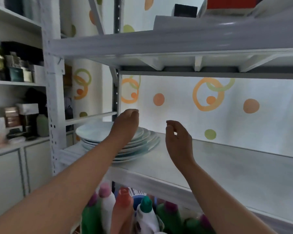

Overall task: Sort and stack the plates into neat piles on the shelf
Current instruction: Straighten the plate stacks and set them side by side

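Observation:
A pile of several pale blue-white plates (142, 141) sits at the left end of the white shelf (227, 166), the plates slightly offset from one another. My left hand (127, 122) hovers over the top plate, fingers curled down at the pile's far side; whether it touches the plate I cannot tell. My right hand (178, 137) is raised just right of the pile, above the shelf, fingers loosely bent and apart, holding nothing.
A shelf board (176, 44) runs close overhead. A white upright post (55, 115) stands left of the plates. Bottles with coloured caps (125, 208) crowd the level below. Boxes and jars (20, 119) fill the cupboard at the left. A curtain with circles (210, 102) hangs behind.

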